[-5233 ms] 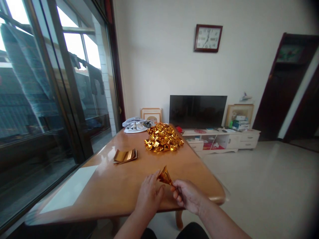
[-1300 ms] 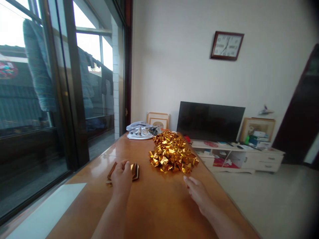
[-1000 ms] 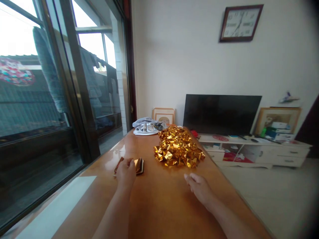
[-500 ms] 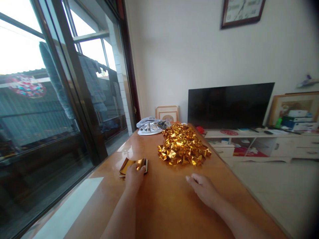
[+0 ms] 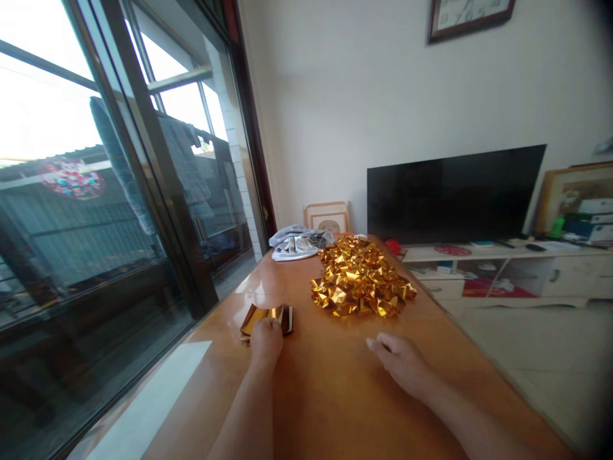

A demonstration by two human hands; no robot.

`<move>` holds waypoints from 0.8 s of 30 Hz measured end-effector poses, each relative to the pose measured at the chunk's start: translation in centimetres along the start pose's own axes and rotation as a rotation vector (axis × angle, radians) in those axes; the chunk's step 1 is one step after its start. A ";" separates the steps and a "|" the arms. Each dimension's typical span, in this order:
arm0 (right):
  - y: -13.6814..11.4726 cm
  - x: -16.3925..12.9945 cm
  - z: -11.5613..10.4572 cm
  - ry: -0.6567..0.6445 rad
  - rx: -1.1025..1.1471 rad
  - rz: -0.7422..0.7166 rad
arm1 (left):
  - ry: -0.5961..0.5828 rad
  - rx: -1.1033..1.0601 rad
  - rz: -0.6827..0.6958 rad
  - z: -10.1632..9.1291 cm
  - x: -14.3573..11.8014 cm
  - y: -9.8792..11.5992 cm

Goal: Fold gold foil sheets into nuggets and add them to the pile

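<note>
My left hand [image 5: 266,338] rests on the near edge of a small stack of flat gold foil sheets [image 5: 271,314] on the wooden table [image 5: 330,383], its fingers curled over the sheets. My right hand [image 5: 400,364] lies on the table to the right, loosely curled and holding nothing. Beyond both hands sits a heap of folded gold foil pieces [image 5: 361,285], well apart from them.
A crumpled grey and white cloth [image 5: 297,242] lies at the table's far end by a small picture frame [image 5: 327,218]. A glass sliding door [image 5: 119,191] runs along the left. A television [image 5: 453,191] stands on a white low cabinet [image 5: 507,271] at the right.
Earlier both hands held one folded gold piece near the table's front. Since then my left hand reached the flat sheets and has drawn back slightly along them; my right hand lies empty.
</note>
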State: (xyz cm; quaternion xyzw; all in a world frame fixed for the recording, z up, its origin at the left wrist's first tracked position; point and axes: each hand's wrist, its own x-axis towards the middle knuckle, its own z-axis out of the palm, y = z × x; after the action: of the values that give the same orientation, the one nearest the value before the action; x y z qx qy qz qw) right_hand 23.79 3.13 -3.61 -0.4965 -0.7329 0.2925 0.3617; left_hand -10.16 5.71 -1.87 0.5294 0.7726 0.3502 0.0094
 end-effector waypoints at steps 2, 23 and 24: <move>0.0 0.0 0.0 -0.007 -0.008 -0.002 | 0.006 0.001 -0.011 0.1 0.1 -0.2; 0.3 -0.1 0.1 -0.025 -0.024 -0.006 | 0.126 -0.197 -0.175 0.0 -0.2 -0.2; 0.3 -0.1 0.1 -0.027 -0.025 -0.005 | 0.132 -0.206 -0.179 -0.1 -0.3 -0.1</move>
State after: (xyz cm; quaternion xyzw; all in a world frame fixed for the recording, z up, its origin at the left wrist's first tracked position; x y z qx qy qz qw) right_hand 23.87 3.12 -3.96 -0.4950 -0.7426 0.2889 0.3465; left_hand -10.16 5.44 -1.99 0.4303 0.7756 0.4597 0.0442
